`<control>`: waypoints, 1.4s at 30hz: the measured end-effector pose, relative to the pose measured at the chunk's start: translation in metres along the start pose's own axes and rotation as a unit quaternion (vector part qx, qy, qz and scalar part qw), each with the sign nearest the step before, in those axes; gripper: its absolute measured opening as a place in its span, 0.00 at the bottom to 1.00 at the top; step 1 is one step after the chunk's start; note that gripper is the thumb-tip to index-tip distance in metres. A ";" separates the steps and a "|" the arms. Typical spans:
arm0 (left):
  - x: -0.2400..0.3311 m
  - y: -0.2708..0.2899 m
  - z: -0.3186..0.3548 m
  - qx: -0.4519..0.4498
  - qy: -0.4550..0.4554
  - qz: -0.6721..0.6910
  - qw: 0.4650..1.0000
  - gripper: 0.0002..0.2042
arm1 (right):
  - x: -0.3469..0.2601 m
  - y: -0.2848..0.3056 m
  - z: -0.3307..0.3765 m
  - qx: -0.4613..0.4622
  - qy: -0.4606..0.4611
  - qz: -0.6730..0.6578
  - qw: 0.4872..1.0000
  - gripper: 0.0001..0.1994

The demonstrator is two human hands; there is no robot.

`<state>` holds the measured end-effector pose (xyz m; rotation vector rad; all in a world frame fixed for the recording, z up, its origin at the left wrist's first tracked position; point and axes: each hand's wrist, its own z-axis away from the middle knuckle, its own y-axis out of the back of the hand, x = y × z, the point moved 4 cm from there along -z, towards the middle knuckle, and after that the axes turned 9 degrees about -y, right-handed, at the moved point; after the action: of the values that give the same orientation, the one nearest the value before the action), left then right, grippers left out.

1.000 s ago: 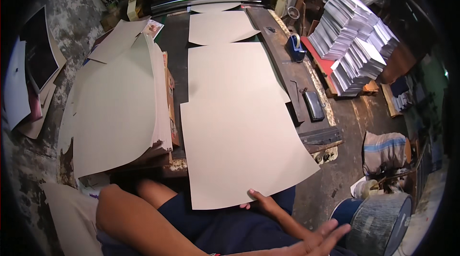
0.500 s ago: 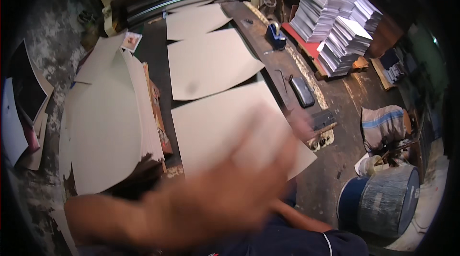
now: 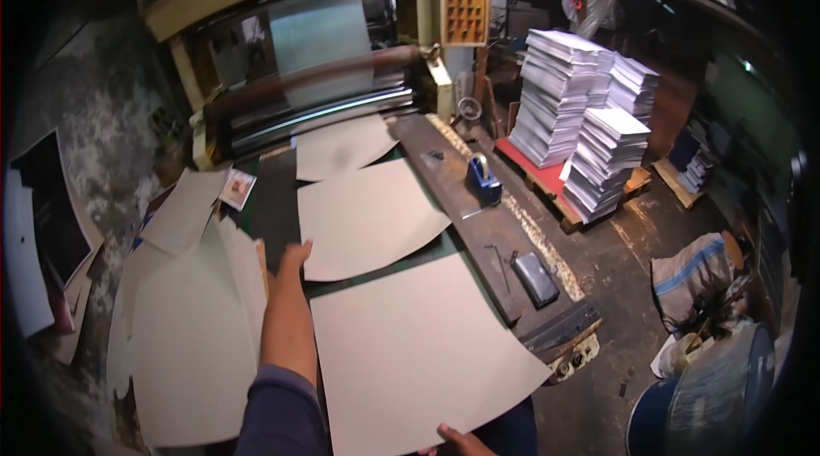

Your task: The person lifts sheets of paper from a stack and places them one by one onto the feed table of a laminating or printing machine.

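Observation:
Three large beige cardboard sheets lie in a row on a bed leading to a roller machine (image 3: 316,114). My left arm stretches forward along their left side. My left hand (image 3: 295,258) is at the left edge of the middle sheet (image 3: 367,221), its fingers extended and gripping nothing visible. At the bottom of the view, my right hand (image 3: 463,439) has its thumb on top of the near edge of the closest sheet (image 3: 418,349); its other fingers are mostly hidden. The far sheet (image 3: 346,149) lies close to the rollers.
A stack of similar sheets (image 3: 192,345) stands at the left. Along the right ledge are a blue tape dispenser (image 3: 485,183) and a dark case (image 3: 535,278). Tall paper stacks (image 3: 559,97) rest on a pallet beyond. A sack (image 3: 694,279) and a drum (image 3: 717,396) stand at lower right.
The view has tilted up, showing more of the machine. My left hand, blurred over the closest sheet before, has moved forward and left. My right hand now appears at that sheet's near edge.

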<state>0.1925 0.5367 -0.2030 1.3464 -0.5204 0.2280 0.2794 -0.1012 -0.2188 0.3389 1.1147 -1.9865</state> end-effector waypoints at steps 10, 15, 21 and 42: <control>0.032 -0.011 -0.016 -0.036 -0.017 0.197 0.980 0.46 | -0.029 -0.008 -0.002 0.113 -0.132 -0.099 0.980 0.26; 0.055 0.046 -0.030 0.109 -0.124 0.105 0.981 0.49 | -0.045 -0.004 -0.049 0.030 -0.084 -0.100 0.991 0.28; 0.145 0.154 -0.015 0.195 -0.274 0.095 0.937 0.41 | -0.088 -0.007 -0.081 -0.008 -0.068 -0.108 0.992 0.28; -0.012 0.197 0.465 0.027 -0.219 -0.046 0.974 0.31 | -0.176 -0.009 -0.218 0.020 0.011 -0.092 0.995 0.27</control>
<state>-0.0112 0.1336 0.0224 1.4766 -0.8230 -0.1382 0.3513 0.1696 -0.2377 0.2880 1.1554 -2.1746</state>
